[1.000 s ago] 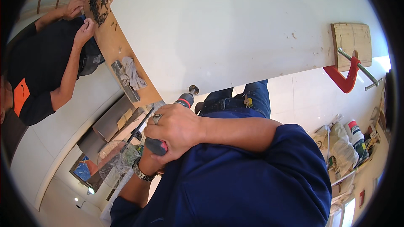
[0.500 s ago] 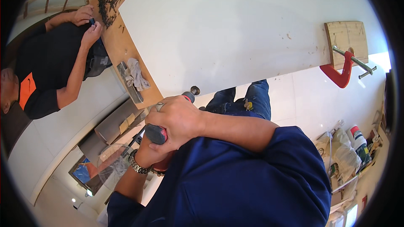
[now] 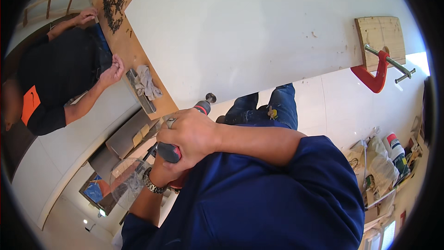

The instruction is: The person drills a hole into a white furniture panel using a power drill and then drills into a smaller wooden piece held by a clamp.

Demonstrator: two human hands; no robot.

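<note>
My right hand (image 3: 189,136) is closed round a red and black drill (image 3: 170,152), its thumb and fingers wrapped about the body. My left hand (image 3: 165,171), with a steel watch at the wrist, is beneath my right hand at the drill, its fingers hidden. The drill's round metal bit (image 3: 210,97) is at the white panel (image 3: 254,28) near its front edge. A red C-clamp (image 3: 374,78) grips a wooden block (image 3: 384,32) at the panel's right end.
A wooden bench (image 3: 157,106) bears dark screws (image 3: 113,9), a rag (image 3: 148,83) and a long metal tool (image 3: 138,92). A co-worker in black (image 3: 55,69) is at left. A fan (image 3: 127,180) stands behind me; bags and cans (image 3: 381,157) lie at right.
The co-worker's hands have moved apart, the nearer one down along the bench. My hands and the drill stay at almost the same spot, with slight shifts.
</note>
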